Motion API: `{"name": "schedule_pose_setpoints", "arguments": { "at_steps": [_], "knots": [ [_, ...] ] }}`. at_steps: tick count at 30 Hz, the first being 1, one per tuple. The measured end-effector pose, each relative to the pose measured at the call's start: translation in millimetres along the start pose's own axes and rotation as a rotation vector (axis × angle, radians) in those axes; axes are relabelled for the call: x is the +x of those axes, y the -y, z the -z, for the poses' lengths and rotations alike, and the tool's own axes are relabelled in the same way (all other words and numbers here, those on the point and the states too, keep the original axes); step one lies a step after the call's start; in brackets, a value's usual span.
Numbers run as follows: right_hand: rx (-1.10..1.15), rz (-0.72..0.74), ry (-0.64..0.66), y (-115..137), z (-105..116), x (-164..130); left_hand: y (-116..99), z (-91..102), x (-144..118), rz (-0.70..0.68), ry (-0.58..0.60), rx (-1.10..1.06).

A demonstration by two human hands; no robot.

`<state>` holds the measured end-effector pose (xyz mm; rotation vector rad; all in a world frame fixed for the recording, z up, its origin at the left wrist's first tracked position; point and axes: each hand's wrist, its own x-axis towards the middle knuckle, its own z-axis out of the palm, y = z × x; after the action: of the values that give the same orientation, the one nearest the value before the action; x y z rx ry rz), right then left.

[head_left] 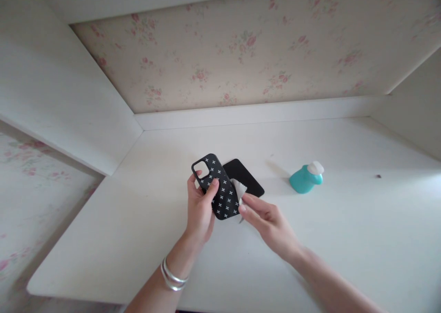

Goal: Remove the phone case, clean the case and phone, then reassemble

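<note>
A black phone case [222, 191] with white cross marks and a square camera cutout is tilted above the desk. My left hand [201, 207] grips its left side, thumb pressed on the patterned back. Between the thumb and fingers of my right hand [265, 219] is a small light-grey cloth [240, 189] with a zigzag edge, held against the case's lower right edge. Behind the case lies a flat black rectangle with rounded corners [253, 182], partly covered; whether it is a phone I cannot tell.
To the right on the white desk [344, 239] stands a turquoise bottle with a white top [306, 177]. A tiny dark bit [378, 176] lies farther right. White panels [69, 74] and a floral wall [241, 60] bound the desk.
</note>
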<state>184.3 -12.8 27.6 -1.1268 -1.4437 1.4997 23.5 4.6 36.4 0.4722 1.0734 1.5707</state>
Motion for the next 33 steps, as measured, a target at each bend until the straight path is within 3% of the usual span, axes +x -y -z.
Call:
{"name": "schedule_pose_setpoints", "arguments": {
  "at_steps": [4, 10, 16, 19, 23, 33],
  "knots": [
    [-0.233, 0.217, -0.033, -1, -2, 0, 2, 3.3, -1, -0.086, 0.003, 0.080],
    [-0.250, 0.051, -0.160, -8, -5, -6, 4, 6.9, -5, -0.130, -0.015, 0.205],
    [-0.240, 0.072, -0.004, -6, -4, -12, -2, 7.7, 2, -0.223, -0.153, 0.133],
    [-0.237, 0.117, 0.055, -6, -5, -11, -1, 8.1, 3, -0.222, -0.152, 0.101],
    [-0.197, 0.204, 0.058, -12, -6, -11, 5, 6.2, -3, -0.181, -0.046, 0.135],
    [-0.111, 0.270, -0.202, -29, 3, -14, 20, 4.9, -18, -0.071, 0.426, 0.402]
  ]
}}
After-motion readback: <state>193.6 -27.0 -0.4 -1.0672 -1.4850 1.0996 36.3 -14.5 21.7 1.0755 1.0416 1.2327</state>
